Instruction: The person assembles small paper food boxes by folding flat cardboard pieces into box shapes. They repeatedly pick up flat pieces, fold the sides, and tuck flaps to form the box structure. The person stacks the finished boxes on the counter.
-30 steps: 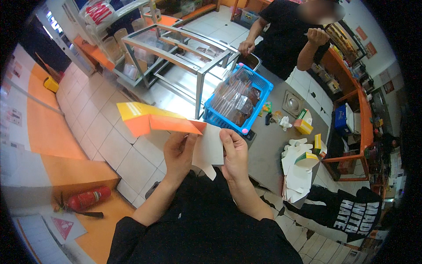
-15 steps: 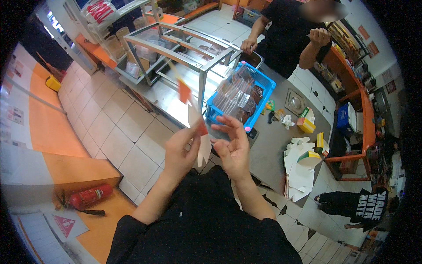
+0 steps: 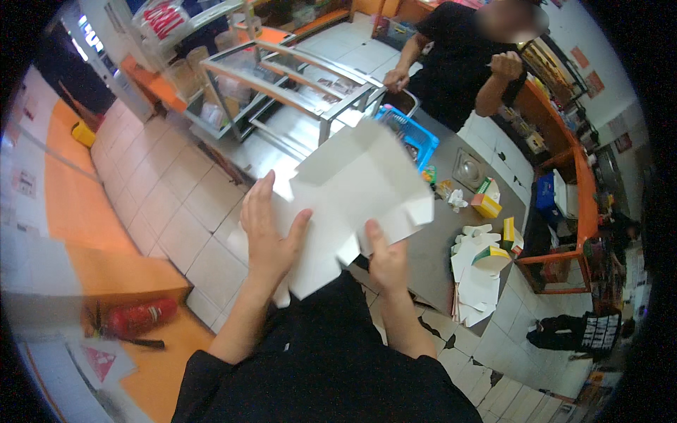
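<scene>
A white flat cardboard box blank (image 3: 352, 187), creased and with tabbed edges, is spread out in front of my chest with its plain side up. My right hand (image 3: 388, 264) grips its near edge, thumb on top and the other fingers hidden beneath. Over the left part of the blank lies my left hand (image 3: 271, 233), its fingers stretched out and the thumb apart. Behind the cardboard, a blue basket (image 3: 425, 134) is mostly covered.
On the grey metal counter (image 3: 423, 261) lie a stack of white box blanks (image 3: 474, 282), folded yellow-green boxes (image 3: 486, 204) and crumpled tissue (image 3: 457, 200). A metal-framed case (image 3: 282, 92) stands farther back. Across the counter is another person (image 3: 458, 63). A red fire extinguisher (image 3: 144, 317) lies at left.
The cardboard piece, seen edge-on before, now faces me broadly and hides most of the basket. My left hand has flattened out over it; my right hand has closed on its near edge.
</scene>
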`<move>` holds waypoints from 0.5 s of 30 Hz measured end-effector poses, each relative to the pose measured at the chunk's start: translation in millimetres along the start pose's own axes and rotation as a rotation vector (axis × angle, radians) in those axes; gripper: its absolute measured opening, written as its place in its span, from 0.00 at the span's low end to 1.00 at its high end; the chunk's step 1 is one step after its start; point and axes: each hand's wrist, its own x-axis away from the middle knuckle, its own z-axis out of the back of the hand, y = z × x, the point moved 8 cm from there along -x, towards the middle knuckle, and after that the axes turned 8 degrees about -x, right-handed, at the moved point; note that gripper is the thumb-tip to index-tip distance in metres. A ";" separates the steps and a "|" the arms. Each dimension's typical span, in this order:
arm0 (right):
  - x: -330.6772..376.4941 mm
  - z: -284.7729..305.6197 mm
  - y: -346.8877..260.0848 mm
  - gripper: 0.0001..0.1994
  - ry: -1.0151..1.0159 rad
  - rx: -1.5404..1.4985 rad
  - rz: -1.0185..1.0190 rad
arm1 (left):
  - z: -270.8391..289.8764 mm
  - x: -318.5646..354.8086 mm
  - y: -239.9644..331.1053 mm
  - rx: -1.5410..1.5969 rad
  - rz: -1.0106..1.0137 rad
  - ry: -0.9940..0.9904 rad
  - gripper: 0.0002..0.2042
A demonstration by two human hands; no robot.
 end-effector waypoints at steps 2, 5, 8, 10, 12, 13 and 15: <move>13.2 -6.7 6.5 0.19 -0.082 0.045 0.048 | -21.4 1.3 -21.4 0.222 0.132 -0.194 0.23; 22.8 -1.2 23.6 0.27 -0.302 0.171 -0.284 | -30.1 -0.2 -54.1 0.388 0.258 -0.347 0.19; 49.0 -6.7 -15.9 0.38 -0.731 -0.162 -0.491 | -6.2 -10.4 -72.7 -0.041 0.134 -0.263 0.16; 59.3 -11.6 -62.6 0.44 -0.816 -0.331 -0.349 | -8.2 -10.8 -57.7 -0.081 -0.084 -0.280 0.15; 44.1 -2.9 -100.2 0.47 -0.653 -0.239 -0.066 | -15.8 -0.4 -37.5 -0.078 -0.253 -0.346 0.14; 41.0 -8.6 -106.4 0.47 -0.695 0.000 0.028 | -24.0 8.1 -23.9 -0.047 -0.328 -0.403 0.13; 33.7 -17.1 -103.9 0.48 -0.746 0.591 0.203 | -37.6 23.5 1.3 0.036 -0.447 -0.485 0.12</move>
